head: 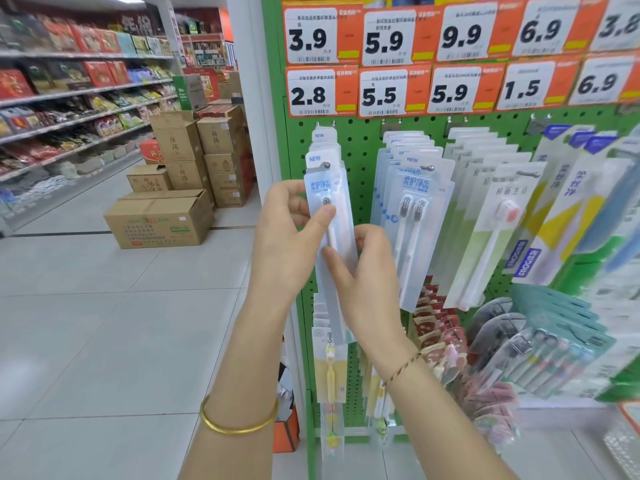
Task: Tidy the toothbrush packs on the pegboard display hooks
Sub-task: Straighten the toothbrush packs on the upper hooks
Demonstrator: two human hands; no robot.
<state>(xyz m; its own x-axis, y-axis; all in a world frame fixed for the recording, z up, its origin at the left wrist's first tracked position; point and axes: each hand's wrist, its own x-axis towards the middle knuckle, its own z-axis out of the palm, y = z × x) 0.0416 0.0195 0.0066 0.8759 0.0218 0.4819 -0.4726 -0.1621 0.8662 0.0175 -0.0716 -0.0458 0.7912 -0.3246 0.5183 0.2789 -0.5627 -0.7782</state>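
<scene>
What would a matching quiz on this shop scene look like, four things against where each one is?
Things:
1 single-brush pack
2 twin-brush pack
3 gold bangle
4 cardboard boxes

Places:
A on the floor of the aisle
B round the left forearm
C pinched between left hand and right hand
D hanging on the second hook from the left

Pairs: 1-C, 2-D, 3-B, 4-A

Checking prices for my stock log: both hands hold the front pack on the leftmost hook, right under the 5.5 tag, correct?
Not quite. In the head view the left hand and right hand do hold the front pack on the leftmost hook, but the tag above it reads 2.8, not 5.5.
</scene>
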